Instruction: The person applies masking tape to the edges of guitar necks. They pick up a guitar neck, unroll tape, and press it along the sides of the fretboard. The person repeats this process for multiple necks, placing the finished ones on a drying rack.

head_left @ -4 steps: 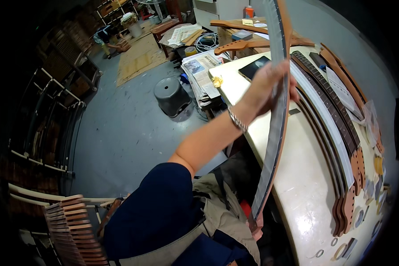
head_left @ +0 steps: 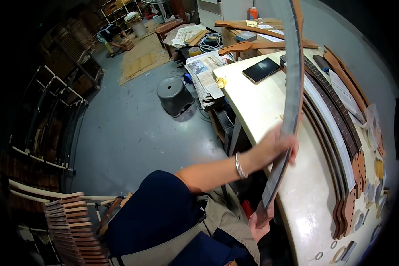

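My right hand point(head_left: 258, 227) is down low by my lap, fingers clenched around the butt end of a guitar neck point(head_left: 287, 111) – it's a long one with a dark grey fretboard face and a reddish wood edge, standing up on a slant so it runs from my lap clear past the top of the view. My left hand point(head_left: 277, 148) is partway up it, fingers wrapped around the fretboard side, bracelet point(head_left: 240, 166) on that wrist. So both hands are grasping the same neck, held in the air over the near edge of the workbench point(head_left: 257, 106), not resting on it.

To my lower left there's a stack of wooden slats point(head_left: 71, 221) on a rack beside my chair.

On the bench, along its right edge, a row of more guitar necks point(head_left: 337, 133) lies side by side – dark fretboards, brown headstocks pointing toward me. Small round bits point(head_left: 357, 219) are scattered at the near right corner; can't tell what they are. A black smartphone point(head_left: 261, 69) lies flat near the far left corner, with a crumpled yellow scrap point(head_left: 220, 82) right at the left edge.

Past the bench's left edge there's a pile of newspapers point(head_left: 204, 73), then a grey plastic stool point(head_left: 174, 95) on the concrete floor point(head_left: 124, 128). Further back, two unfinished necks point(head_left: 252, 44) lie across a crate, and someone point(head_left: 113, 37) is crouching way off by a cardboard sheet point(head_left: 142, 57).
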A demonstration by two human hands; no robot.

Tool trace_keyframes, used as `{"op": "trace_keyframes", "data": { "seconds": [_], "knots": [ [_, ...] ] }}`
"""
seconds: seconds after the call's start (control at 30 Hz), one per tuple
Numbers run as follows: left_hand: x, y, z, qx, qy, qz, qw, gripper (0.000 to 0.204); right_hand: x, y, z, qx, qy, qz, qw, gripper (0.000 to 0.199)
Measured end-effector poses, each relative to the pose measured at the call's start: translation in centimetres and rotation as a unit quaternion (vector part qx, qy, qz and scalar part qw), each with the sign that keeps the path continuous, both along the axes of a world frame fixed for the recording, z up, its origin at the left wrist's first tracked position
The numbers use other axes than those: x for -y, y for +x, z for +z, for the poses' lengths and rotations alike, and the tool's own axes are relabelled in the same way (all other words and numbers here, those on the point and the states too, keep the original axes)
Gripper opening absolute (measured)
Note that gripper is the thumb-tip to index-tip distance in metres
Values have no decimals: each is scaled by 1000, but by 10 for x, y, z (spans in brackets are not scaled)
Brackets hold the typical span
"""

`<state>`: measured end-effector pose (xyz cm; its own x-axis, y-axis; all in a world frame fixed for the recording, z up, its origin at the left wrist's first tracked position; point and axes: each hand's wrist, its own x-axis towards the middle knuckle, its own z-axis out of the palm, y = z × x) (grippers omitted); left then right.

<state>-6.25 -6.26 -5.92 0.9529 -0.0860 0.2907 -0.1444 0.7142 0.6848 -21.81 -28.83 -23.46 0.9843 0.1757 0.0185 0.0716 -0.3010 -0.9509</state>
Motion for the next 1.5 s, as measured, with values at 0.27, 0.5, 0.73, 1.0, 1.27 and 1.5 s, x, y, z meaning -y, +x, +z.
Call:
{"op": "trace_keyframes", "data": {
  "seconds": [0.27, 0.5, 0.73, 1.0, 1.27, 1.5],
  "knots": [
    [14, -39, -10, 43, 72, -139, 987, 87, -37, 13, 76, -151, 224, -22, 963, 28],
    [-64, 49, 89, 105, 28, 71, 992, 68, 3, -14, 55, -85, 135, 40, 986, 38],
    [-110, 49, 83, 19, -21, 117, 993, 62, 14, -27, 35, -87, 78, -11, 993, 38],
    [-153, 46, 70, -20, -11, 178, 984, 60, 7, -12, 28, -84, 60, -10, 995, 37],
    [-163, 48, 76, 10, 43, 218, 975, 54, 4, -6, 27, -82, 54, 0, 995, 37],
    [-145, 47, 87, 103, 34, 207, 972, 63, 17, -11, 18, -79, 58, 3, 995, 37]
  ]
}}
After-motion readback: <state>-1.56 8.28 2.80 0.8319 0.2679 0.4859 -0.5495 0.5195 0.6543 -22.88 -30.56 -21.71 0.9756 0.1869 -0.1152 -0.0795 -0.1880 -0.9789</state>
